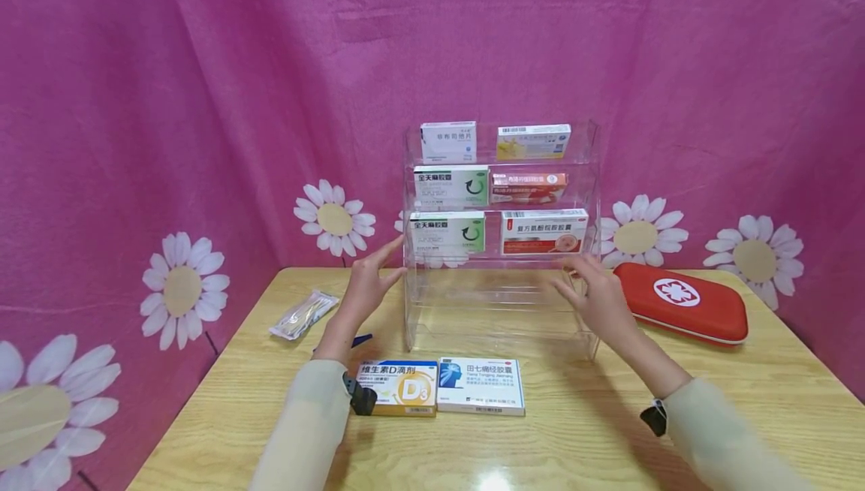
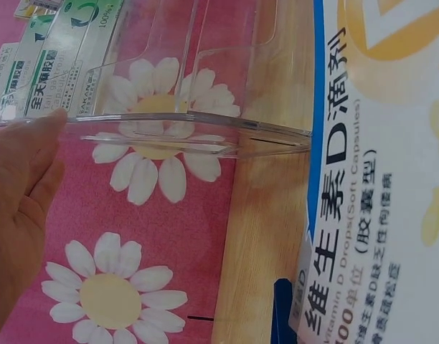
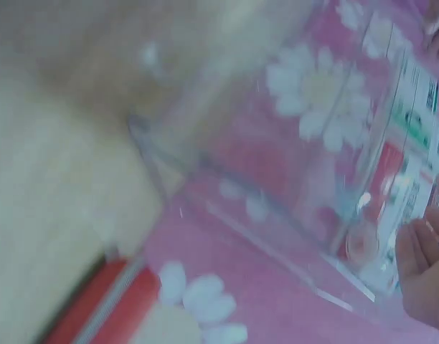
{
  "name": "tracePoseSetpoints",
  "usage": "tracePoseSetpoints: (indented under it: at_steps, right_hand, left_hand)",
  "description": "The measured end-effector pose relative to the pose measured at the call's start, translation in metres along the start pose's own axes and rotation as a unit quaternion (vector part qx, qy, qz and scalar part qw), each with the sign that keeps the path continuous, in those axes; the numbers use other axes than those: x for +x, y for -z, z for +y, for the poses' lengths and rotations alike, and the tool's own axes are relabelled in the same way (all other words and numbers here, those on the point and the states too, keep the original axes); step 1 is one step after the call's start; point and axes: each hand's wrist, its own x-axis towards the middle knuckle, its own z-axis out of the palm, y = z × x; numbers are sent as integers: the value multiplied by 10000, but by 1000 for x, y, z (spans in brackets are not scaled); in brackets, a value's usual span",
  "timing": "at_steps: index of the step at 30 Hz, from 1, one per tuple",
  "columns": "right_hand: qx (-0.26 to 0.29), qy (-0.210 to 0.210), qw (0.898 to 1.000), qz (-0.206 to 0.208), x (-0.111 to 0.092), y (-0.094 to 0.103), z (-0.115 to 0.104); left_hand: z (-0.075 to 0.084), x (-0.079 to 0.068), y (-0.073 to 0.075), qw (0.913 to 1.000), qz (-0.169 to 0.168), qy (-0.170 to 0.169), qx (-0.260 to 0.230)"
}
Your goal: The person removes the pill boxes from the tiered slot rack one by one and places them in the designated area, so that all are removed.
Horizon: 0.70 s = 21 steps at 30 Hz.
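A clear acrylic display rack [image 1: 503, 281] stands on the table with medicine boxes on its upper three tiers. My left hand [image 1: 368, 281] is at the rack's left side, fingers extended and fingertips right at its edge; the left wrist view shows that hand [image 2: 22, 208] beside the side panel. At the lower right front of the rack is my right hand [image 1: 595, 296], its fingers loosely bent just below the red-and-white capsule box [image 1: 544, 233]. Nothing shows in either hand. In front of the rack lie a vitamin D drops box [image 1: 397, 386] and a white-and-blue capsule box [image 1: 481, 386].
A red zip case [image 1: 689, 303] with a white emblem lies right of the rack. To the left are a packet of cotton swabs [image 1: 304, 314] and a dark blue item [image 1: 361, 340], partly behind my left forearm. A pink flowered curtain [image 1: 338, 85] hangs behind the table [image 1: 581, 438].
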Motion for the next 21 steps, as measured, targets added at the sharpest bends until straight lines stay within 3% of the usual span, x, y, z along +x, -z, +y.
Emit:
tracePoseSetpoints:
  at_steps: [4,11,16,21]
  right_hand:
    - [-320,21,9991,287,22,6,12]
    - [-1107,148,9935,240,48,7,30]
    - [-1666,226,9857,78,56,6,33]
    - [-1772,231,9838,131,58,4,33]
  left_hand:
    - [-1,-1,0,10000,-1,43,-21]
    - [-3,-2,1,10000,4,5,-60]
    - [-5,-1,1,9999,5,-31,-170]
    - [-4,1,1,9997,-31,-78,-250]
